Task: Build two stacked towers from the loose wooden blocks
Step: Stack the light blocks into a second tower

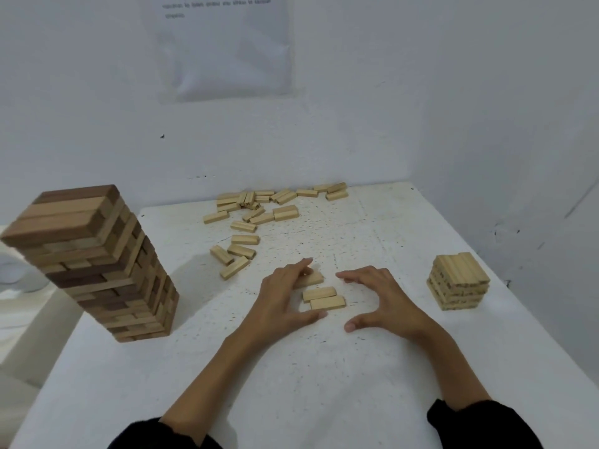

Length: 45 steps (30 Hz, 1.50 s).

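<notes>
Three pale rectangular wooden blocks (324, 298) lay at the centre of the white table (324, 384), between the open left hand (285, 296), touching the far one, and the open right hand (385, 303). They seemed light and stiff, best gripped by the long sides.

The person wore a black top, and only its sleeves showed. The left sleeve (152, 435) and the right sleeve (483, 426) were of a soft, matt, slightly fuzzy cloth. They were loose and rumpled at the cuffs, which ended high up near the elbows in uneven edges. Below the cuffs both forearms (210, 377) were bare and slender down to the wrists. The left hand (285, 296) and the right hand (385, 303) were bare too, with long slim fingers (359, 276) and thumbnails that looked short and plain.
</notes>
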Each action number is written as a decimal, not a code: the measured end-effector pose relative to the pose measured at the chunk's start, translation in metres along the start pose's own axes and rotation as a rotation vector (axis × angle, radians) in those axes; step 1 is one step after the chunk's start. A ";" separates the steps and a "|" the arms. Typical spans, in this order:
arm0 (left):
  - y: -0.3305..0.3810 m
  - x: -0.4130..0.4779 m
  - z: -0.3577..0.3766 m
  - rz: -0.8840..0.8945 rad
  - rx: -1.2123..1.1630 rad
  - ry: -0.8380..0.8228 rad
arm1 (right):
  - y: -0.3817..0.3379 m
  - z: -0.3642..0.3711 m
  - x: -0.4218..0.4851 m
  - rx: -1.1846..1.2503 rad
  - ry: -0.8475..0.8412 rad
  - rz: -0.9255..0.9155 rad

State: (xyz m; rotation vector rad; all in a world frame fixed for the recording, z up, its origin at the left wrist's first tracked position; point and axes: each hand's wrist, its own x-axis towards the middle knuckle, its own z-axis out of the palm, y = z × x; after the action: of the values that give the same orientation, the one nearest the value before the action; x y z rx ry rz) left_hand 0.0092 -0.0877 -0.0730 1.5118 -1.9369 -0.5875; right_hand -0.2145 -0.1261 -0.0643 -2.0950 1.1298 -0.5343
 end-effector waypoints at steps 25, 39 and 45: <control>0.018 -0.023 0.000 -0.111 0.475 -0.293 | -0.035 0.036 -0.006 -0.671 -0.101 0.167; 0.007 -0.018 -0.014 -0.107 0.401 -0.311 | -0.022 0.015 0.002 -0.482 -0.144 0.058; 0.004 -0.004 -0.020 -0.045 0.113 -0.181 | -0.020 0.003 0.020 -0.338 -0.106 -0.070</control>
State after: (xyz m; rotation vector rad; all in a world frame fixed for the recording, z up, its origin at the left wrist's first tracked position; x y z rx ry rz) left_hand 0.0209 -0.0829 -0.0570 1.6235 -2.1087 -0.6650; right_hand -0.1911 -0.1339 -0.0507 -2.4279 1.1517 -0.2728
